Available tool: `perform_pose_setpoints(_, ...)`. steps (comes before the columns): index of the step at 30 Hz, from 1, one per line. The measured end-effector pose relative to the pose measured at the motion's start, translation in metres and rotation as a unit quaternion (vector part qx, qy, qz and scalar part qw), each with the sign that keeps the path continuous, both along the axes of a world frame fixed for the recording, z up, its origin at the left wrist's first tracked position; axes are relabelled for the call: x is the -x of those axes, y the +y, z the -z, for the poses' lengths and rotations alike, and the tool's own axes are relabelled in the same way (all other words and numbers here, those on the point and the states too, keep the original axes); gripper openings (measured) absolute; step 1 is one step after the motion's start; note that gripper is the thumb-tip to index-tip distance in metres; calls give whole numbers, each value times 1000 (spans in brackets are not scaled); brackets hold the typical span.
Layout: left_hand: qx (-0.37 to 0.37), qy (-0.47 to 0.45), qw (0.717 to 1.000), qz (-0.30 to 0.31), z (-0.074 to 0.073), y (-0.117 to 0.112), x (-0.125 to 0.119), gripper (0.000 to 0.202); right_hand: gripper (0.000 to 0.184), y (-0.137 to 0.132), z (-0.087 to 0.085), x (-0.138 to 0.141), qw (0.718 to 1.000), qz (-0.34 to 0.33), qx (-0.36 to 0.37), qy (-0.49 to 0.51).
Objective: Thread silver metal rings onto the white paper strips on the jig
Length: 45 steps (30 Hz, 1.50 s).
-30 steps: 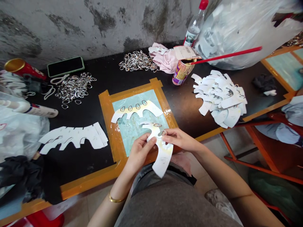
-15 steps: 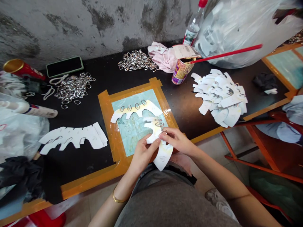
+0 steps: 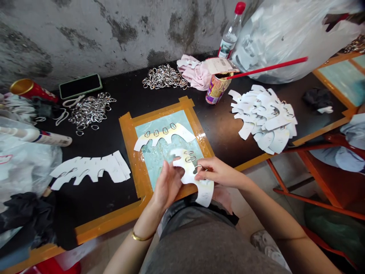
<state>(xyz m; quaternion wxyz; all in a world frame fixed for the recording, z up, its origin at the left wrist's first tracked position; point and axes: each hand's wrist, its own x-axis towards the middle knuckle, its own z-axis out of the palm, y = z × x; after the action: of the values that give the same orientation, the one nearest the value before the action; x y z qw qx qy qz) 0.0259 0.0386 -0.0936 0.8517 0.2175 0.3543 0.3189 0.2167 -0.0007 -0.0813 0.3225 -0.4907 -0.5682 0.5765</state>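
Observation:
A curved white cut-out strip with a yellowish upper edge is tilted above the near edge of the taped mat, several metal rings on it. My right hand pinches its right side between thumb and fingers, by a ring. At its left edge is my left hand, thumb raised off the strip and fingers curled partly behind it; whether they touch it is hidden. Just beyond, a similar strip with several metal rings along its top lies flat on the pale blue mat.
Stacked white strips lie left; a heap of them lies right. Two piles of metal rings sit farther back. Around stand a paper cup with a red stick, a bottle, a phone and a plastic bag.
My left thumb has lifted off the strip and the left hand has shifted left. The strip has turned a little, its lower end swinging right, with my right hand still on it.

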Motion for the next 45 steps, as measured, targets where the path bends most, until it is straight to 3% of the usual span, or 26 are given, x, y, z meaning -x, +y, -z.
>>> perform_pose_setpoints(3, -40, 48, 992, -110, 1, 5, 1, 24, 29, 10, -4, -18, 992, -57, -37, -106)
perform_pose_setpoints(6, -47, 75, 991, -101, 3, -1, 1, 19, 36, 22, -4, -34, 978, -120, -47, -164)
perform_pose_setpoints(9, 17, 48, 991, -123, 8, -12, 0, 19, 35, 33, -2, -39, 970, -151, -49, -183)
perform_pose_setpoints(12, 63, 20, 988, -137, 14, -20, 0, 21, 23, 36, 2, -32, 983, -105, -27, -146)
perform_pose_setpoints(15, 52, 32, 993, -99, 18, -23, 1, 26, 19, 34, 5, -24, 992, -63, -8, -107)
perform_pose_setpoints(19, 78, 44, 994, -67, 18, -20, 0, 29, 19, 28, 5, -20, 993, -82, 6, -85)
perform_pose_setpoints(24, 85, 50, 992, -72, 18, -17, -8, 29, 19, 26, 2, -22, 993, -87, 23, -78)
perform_pose_setpoints(33, 92, 65, 991, -77, 21, -21, -6, 36, 23, 26, 8, -24, 995, -48, 59, -62)
perform_pose_setpoints(45, 149, 44, 987, -42, 10, -19, -4, 35, 26, 28, 5, -22, 998, 7, 66, -11)
